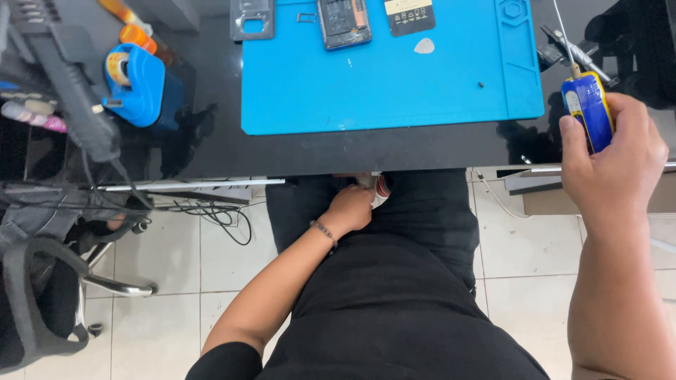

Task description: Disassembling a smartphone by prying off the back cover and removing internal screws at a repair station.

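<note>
At the right edge of the frame the right hand (616,158) is closed around a blue and yellow tool handle (589,109), fingers wrapped about it and thumb along its near side; a thin metal shaft runs up from the handle toward the upper right and is soon lost against dark clutter there. The left hand (350,208) sits low at centre, on the person's lap just below the front edge of the bench (352,151). Its fingers curl away from the camera around something small with white and red on it (379,186), too hidden to identify, so how tightly it is held cannot be told. A thin bracelet (324,231) circles that wrist.

A blue work mat (380,84) covers the upper middle of the dark bench. At the top edge an opened phone (343,22), a black battery (409,15) and a grey frame part (252,17) are all cut off. A small white pick (424,46) lies on the mat. A blue tape dispenser (137,83) stands at upper left.
</note>
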